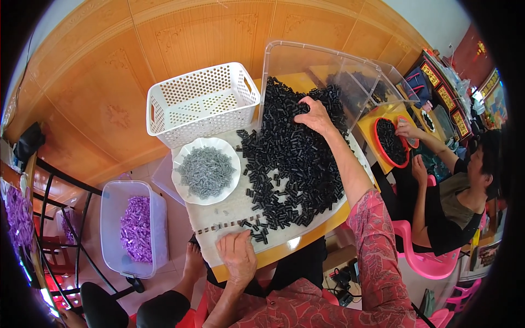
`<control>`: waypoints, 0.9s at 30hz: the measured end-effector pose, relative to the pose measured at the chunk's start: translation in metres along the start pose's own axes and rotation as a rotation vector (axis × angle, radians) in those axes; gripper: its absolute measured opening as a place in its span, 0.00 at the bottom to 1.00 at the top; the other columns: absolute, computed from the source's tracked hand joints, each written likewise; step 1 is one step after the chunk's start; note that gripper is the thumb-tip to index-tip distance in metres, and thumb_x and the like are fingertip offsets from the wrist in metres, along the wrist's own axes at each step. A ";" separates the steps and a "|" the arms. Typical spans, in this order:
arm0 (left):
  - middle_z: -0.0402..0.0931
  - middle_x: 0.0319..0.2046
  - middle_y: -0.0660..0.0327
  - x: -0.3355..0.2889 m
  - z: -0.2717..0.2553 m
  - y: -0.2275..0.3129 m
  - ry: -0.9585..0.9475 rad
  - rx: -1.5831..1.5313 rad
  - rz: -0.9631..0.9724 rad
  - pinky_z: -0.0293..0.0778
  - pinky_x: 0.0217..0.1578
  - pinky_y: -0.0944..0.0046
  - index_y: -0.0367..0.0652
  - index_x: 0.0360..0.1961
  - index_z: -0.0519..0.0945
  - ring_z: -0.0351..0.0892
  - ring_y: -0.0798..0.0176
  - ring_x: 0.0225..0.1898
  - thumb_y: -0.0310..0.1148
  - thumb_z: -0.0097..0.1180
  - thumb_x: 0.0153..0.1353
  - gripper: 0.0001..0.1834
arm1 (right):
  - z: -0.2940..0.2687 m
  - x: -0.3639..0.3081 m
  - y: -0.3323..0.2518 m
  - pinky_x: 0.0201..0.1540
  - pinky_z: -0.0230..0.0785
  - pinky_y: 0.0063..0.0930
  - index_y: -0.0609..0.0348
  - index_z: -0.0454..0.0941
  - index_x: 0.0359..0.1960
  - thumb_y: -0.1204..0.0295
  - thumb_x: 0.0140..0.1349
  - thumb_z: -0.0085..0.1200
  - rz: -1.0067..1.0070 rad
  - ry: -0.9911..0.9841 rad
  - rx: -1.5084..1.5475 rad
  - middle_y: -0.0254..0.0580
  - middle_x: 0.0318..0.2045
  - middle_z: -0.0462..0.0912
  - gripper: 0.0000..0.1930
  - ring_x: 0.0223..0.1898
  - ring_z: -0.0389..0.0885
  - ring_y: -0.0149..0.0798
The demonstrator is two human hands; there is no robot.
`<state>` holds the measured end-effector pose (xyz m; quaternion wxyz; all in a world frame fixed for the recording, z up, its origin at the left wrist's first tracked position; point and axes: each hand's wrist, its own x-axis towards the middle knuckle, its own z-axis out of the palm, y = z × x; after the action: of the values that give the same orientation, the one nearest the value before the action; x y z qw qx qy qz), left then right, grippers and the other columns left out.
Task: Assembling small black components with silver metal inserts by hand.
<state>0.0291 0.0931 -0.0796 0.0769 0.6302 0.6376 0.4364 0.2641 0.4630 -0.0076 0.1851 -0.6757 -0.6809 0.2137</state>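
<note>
A big heap of small black tube-shaped plastic pieces (295, 158) spreads over the cloth-covered table (213, 216). My right hand (316, 116) reaches into the far part of the heap, thumb and fingers curled around some black pieces. Near the front edge of the table is my left hand (237, 257), its fingers bent together beside a few stray black pieces; whatever they hold is hidden. Left of the heap, a white scalloped plate (179, 195) bears a mound of small clear-grey pieces (206, 172).
A white perforated basket (202, 123) stands behind the plate. A clear plastic bin (322, 54) lies tipped behind the heap. On the floor at left, a clear tub (112, 229) holds purple pieces (136, 229). To the right a person (459, 197) works at a red bowl (392, 143).
</note>
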 end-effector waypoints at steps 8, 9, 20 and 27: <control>0.75 0.37 0.54 -0.003 0.001 0.000 -0.003 -0.012 -0.002 0.66 0.48 0.49 0.39 0.44 0.81 0.73 0.49 0.42 0.22 0.59 0.52 0.16 | -0.004 -0.004 0.008 0.36 0.74 0.32 0.55 0.83 0.35 0.70 0.38 0.67 -0.034 0.103 0.173 0.44 0.23 0.82 0.17 0.27 0.80 0.41; 0.75 0.37 0.54 -0.003 0.001 -0.001 -0.006 -0.012 -0.001 0.66 0.48 0.50 0.39 0.44 0.81 0.73 0.49 0.42 0.22 0.59 0.52 0.16 | -0.005 -0.006 0.005 0.36 0.74 0.32 0.55 0.83 0.35 0.70 0.38 0.67 -0.035 0.101 0.173 0.44 0.23 0.82 0.17 0.27 0.80 0.41; 0.75 0.37 0.54 0.000 0.001 -0.003 -0.003 -0.005 0.002 0.66 0.48 0.50 0.39 0.44 0.81 0.73 0.48 0.42 0.22 0.59 0.53 0.15 | -0.015 -0.083 -0.036 0.45 0.73 0.36 0.51 0.82 0.32 0.74 0.39 0.65 -0.495 0.054 0.152 0.45 0.32 0.77 0.13 0.39 0.79 0.50; 0.76 0.37 0.54 -0.002 0.003 -0.003 0.009 -0.006 0.022 0.66 0.47 0.50 0.39 0.44 0.81 0.73 0.49 0.42 0.22 0.59 0.53 0.15 | 0.020 -0.155 -0.031 0.44 0.76 0.41 0.49 0.79 0.32 0.77 0.43 0.65 -0.626 -0.111 -0.001 0.44 0.38 0.75 0.13 0.40 0.80 0.53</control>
<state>0.0290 0.0928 -0.0844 0.0711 0.6349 0.6298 0.4418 0.2300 0.3074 -0.0019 0.2043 -0.4208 -0.8648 0.1826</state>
